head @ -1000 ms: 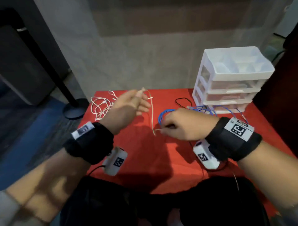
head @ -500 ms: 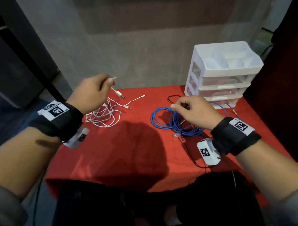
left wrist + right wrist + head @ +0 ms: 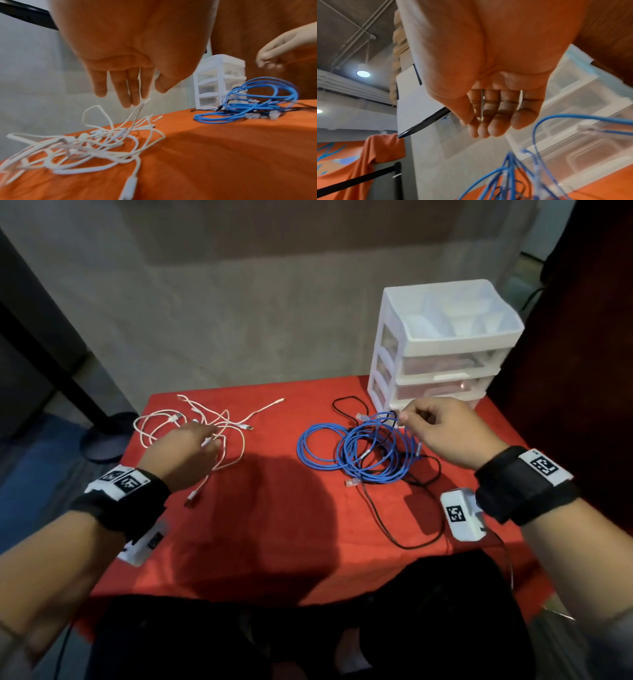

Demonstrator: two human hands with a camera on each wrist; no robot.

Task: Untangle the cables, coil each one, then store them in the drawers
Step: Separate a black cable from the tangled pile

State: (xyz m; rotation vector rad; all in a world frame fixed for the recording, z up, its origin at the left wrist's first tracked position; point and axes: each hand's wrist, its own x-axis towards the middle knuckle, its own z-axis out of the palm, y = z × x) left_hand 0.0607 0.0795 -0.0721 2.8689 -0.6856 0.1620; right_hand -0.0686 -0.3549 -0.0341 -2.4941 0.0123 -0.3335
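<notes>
A tangle of white cables (image 3: 224, 419) (image 3: 102, 148) lies at the back left of the red table (image 3: 274, 525). My left hand (image 3: 210, 441) (image 3: 130, 97) hovers just above it, fingers straight and pointing down, holding nothing. A blue cable (image 3: 356, 470) (image 3: 240, 106) (image 3: 510, 169) is heaped at the right, twisted with a black cable (image 3: 375, 511). My right hand (image 3: 406, 417) (image 3: 481, 129) is over its far side by the white drawer unit (image 3: 445, 364) (image 3: 573, 148). Its fingers are curled and the thumb meets the forefinger beside a raised blue loop. Whether a strand is pinched is not visible.
The drawer unit has three shut drawers and an open tray top, at the table's back right corner. A grey wall runs behind the table. A black stand base (image 3: 106, 436) sits on the floor to the left. A dark panel rises on the right.
My left hand has let go of the white cable end it held up and dropped low over the white tangle. My right hand has shifted toward the drawers.
</notes>
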